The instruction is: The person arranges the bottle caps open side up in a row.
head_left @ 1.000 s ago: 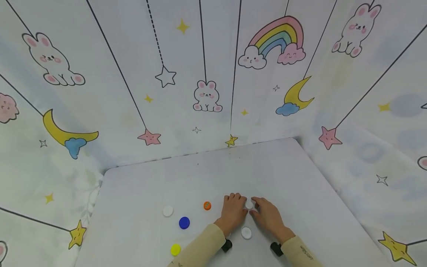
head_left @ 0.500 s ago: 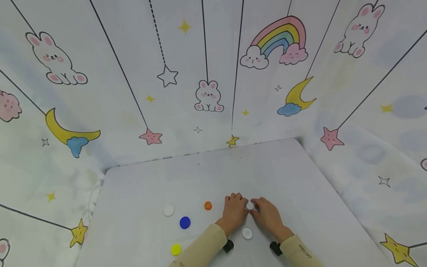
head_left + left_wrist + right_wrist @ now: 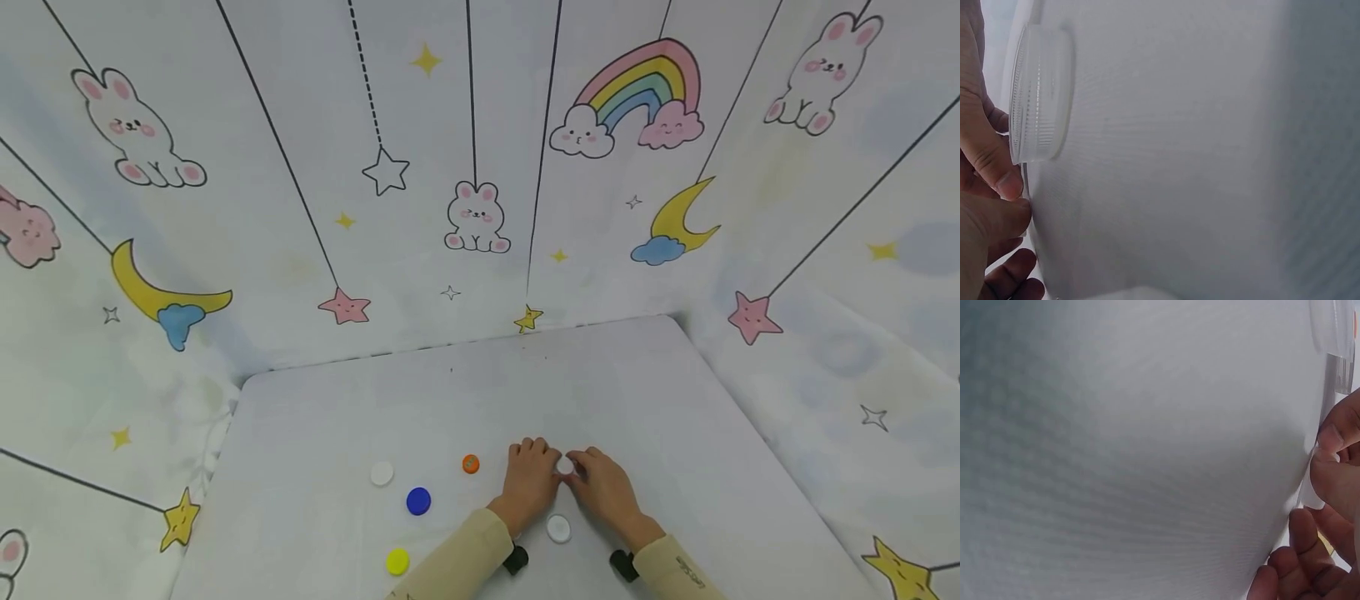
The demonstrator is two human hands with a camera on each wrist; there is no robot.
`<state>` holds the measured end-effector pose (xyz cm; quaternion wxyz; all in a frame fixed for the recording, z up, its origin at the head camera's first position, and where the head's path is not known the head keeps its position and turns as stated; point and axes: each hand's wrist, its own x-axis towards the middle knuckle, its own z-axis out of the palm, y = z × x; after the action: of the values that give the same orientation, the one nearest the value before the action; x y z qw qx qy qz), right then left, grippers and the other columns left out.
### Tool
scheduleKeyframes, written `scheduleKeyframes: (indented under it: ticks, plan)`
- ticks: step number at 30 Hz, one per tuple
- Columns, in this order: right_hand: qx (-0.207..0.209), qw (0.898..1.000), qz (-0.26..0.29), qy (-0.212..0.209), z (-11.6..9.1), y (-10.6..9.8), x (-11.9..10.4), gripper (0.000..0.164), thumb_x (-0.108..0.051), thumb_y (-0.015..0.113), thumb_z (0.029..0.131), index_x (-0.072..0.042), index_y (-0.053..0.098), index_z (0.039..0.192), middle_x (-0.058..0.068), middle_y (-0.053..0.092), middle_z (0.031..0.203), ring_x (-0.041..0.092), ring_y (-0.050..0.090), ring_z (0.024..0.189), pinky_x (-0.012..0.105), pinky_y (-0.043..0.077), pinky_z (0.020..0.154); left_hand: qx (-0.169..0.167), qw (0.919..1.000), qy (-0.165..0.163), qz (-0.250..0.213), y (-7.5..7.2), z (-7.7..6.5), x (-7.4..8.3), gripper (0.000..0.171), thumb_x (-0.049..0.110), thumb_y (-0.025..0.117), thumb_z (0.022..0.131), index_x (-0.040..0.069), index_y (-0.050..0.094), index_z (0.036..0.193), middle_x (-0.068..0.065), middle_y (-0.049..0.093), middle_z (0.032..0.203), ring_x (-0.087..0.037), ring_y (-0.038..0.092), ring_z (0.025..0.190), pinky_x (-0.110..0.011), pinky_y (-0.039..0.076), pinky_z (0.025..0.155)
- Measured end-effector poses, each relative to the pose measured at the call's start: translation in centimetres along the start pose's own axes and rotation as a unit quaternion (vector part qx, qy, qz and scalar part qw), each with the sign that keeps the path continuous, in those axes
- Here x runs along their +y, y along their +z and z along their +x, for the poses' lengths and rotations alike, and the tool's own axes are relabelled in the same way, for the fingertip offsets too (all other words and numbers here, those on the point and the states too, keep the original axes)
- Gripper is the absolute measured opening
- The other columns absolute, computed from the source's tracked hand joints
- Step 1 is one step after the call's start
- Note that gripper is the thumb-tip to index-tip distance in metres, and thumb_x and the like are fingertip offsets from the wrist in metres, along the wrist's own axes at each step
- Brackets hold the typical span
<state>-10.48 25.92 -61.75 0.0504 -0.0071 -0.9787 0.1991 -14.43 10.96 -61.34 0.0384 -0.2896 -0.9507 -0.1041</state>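
Two hands met around one small white cap (image 3: 565, 465) on the white table (image 3: 600, 375), a little nearer its right edge than its left and well away from the far edge. The left hand (image 3: 531, 482) and the right hand (image 3: 606, 490) were nearly closed, each pinching the cap from its own side with bent fingers and thumb; whether it touched the tabletop could not be told.

The grip looked easy to lose: uneven pressure from the two sides could have tipped the cap or shot it out from between the fingertips. A round lid (image 3: 558, 528) lay between the forearms, where a dropping wrist or sleeve might have knocked it. The orange cap (image 3: 470, 463), blue cap (image 3: 418, 501), yellow cap (image 3: 397, 562) and white disc (image 3: 382, 473), spread towards the left edge, seemed safer.

Only the head view showed that whole spread. The left wrist view gave what it did not, the ribbed wall of a clear lid, probably the same one. The right wrist view caught a second ribbed piece (image 3: 1344, 375) close by, perhaps hidden from above by the left arm.
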Motion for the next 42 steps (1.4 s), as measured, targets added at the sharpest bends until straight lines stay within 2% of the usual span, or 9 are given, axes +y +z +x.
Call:
scheduleKeyframes:
  ticks: [13, 19, 24, 32, 36, 42]
  plan:
    - [0.008, 1.000, 0.018, -0.001, -0.1, -0.4, -0.2, 0.036, -0.020, 0.078, 0.083, -0.009, 0.067, 0.115, -0.003, 0.062, 0.087, 0.010, 0.054, 0.074, 0.034, 0.048, 0.069, 0.043, 0.9990, 0.010, -0.010, -0.2, -0.1, -0.1, 0.026, 0.033, 0.073, 0.087, 0.022, 0.070, 0.111, 0.005, 0.064, 0.100, -0.015, 0.054, 0.096, -0.036, 0.041, 0.085]
    - [0.020, 1.000, 0.021, -0.009, -0.2, -0.8, -0.3, 0.037, -0.017, 0.078, 0.083, -0.008, 0.066, 0.117, -0.002, 0.066, 0.092, 0.012, 0.059, 0.080, 0.036, 0.050, 0.072, 0.041, 0.9987, 0.018, -0.023, -0.8, -0.1, -0.1, 0.027, 0.032, 0.071, 0.089, 0.022, 0.068, 0.114, 0.007, 0.064, 0.103, -0.014, 0.055, 0.098, -0.035, 0.041, 0.087]
    - [0.045, 0.998, 0.020, -0.033, -0.1, -1.2, -0.3, 0.037, -0.016, 0.079, 0.082, -0.008, 0.068, 0.116, -0.003, 0.066, 0.090, 0.011, 0.059, 0.078, 0.033, 0.050, 0.068, 0.029, 0.9982, 0.011, -0.051, -1.3, 0.1, -0.2, 0.029, 0.031, 0.069, 0.091, 0.022, 0.066, 0.118, 0.007, 0.066, 0.106, -0.013, 0.055, 0.100, -0.034, 0.041, 0.087]
    - [0.097, 0.992, 0.030, -0.077, 0.0, -2.0, -0.7, 0.041, -0.014, 0.081, 0.080, -0.007, 0.067, 0.118, -0.001, 0.066, 0.090, 0.013, 0.061, 0.077, 0.034, 0.052, 0.066, 0.057, 0.9953, 0.008, -0.078, -1.9, 0.4, -0.4, 0.031, 0.029, 0.071, 0.089, 0.021, 0.067, 0.119, 0.008, 0.065, 0.101, -0.012, 0.055, 0.096, -0.031, 0.042, 0.084]
    - [0.106, 0.990, 0.034, -0.086, 0.1, -2.2, -0.9, 0.042, -0.012, 0.081, 0.079, -0.008, 0.067, 0.118, 0.000, 0.067, 0.091, 0.015, 0.063, 0.078, 0.035, 0.053, 0.067, 0.060, 0.9937, 0.006, -0.095, -2.4, 0.4, -0.4, 0.030, 0.029, 0.071, 0.090, 0.021, 0.068, 0.119, 0.007, 0.066, 0.102, -0.012, 0.056, 0.096, -0.030, 0.043, 0.084]
    - [0.107, 0.990, 0.034, -0.088, -0.1, -2.3, -0.9, 0.042, -0.012, 0.082, 0.078, -0.007, 0.067, 0.117, -0.001, 0.066, 0.089, 0.014, 0.062, 0.076, 0.032, 0.052, 0.064, 0.071, 0.9919, 0.010, -0.104, -2.5, 0.2, -0.4, 0.030, 0.028, 0.073, 0.088, 0.020, 0.069, 0.117, 0.007, 0.067, 0.099, -0.012, 0.057, 0.094, -0.030, 0.043, 0.083]
